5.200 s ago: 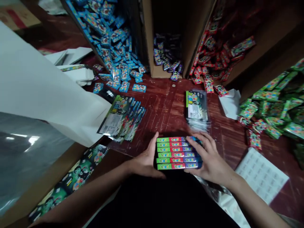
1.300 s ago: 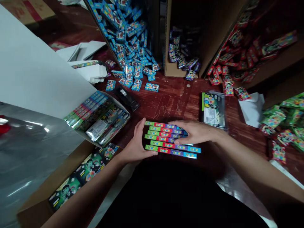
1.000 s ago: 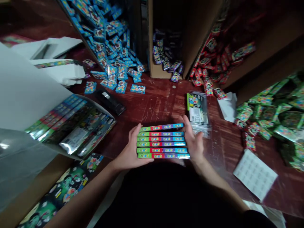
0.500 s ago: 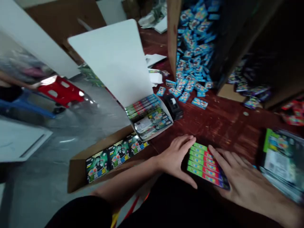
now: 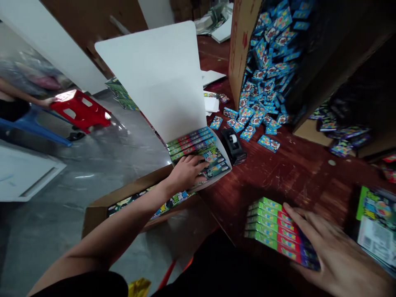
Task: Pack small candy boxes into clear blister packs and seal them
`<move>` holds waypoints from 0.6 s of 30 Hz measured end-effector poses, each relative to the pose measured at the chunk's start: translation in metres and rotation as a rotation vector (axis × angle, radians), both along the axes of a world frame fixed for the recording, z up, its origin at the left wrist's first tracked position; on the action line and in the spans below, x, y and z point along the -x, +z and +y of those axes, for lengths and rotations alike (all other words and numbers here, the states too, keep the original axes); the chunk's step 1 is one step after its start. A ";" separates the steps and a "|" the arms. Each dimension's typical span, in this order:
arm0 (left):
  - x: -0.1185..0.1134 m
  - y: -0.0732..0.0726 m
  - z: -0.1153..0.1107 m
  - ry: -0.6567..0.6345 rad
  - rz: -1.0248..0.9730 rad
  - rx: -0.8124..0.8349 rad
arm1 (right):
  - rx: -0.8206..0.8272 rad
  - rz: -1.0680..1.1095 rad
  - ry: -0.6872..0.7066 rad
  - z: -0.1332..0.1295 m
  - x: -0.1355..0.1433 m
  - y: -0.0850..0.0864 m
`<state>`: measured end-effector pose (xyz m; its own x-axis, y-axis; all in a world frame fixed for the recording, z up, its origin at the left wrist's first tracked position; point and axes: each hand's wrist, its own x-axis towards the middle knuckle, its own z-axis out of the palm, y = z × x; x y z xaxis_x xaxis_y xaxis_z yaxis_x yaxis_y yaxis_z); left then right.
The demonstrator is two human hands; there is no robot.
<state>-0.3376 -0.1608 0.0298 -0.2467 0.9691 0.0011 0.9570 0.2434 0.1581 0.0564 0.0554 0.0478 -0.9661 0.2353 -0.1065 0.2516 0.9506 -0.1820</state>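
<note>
Stack of flat packs [image 5: 274,229]: one, layered, edges green, red and purple; at the near part of the desk [image 5: 253,177]; whether it bears on the wood cannot be told.
Right hand [image 5: 331,247]: gripping the stack's right end, fingers along the far side, thumb along the near.
Left hand [image 5: 187,173]: fingers spread and slightly bent, over the packs inside the white box [image 5: 218,179]; firm contact cannot be told.
Step in hand, as judged: arranging the box's contents while the stack is steadied.
Next move, as judged: calls for the stack to be held square, and for room cleared beside the row of packs [image 5: 192,142] in the box.
Lid [image 5: 154,78]: white, raised, attached at the box's back.
Tape dispenser [image 5: 233,148]: black, just beside the box.
Loose blue packets [image 5: 268,143]: several, scattered beyond the dispenser.
Long carton [image 5: 123,196]: brown, below the left forearm.
Wrapped packs [image 5: 377,231]: far right, past the right hand.
</note>
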 end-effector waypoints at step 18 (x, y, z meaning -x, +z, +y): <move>0.007 0.001 -0.012 -0.212 0.348 0.039 | -0.033 0.141 0.076 0.016 0.055 0.016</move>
<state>-0.3442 -0.1728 0.0307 -0.0332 0.9994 0.0111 0.9813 0.0347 -0.1893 0.0014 0.0718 0.0641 -0.9861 0.1617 0.0383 0.1524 0.9719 -0.1792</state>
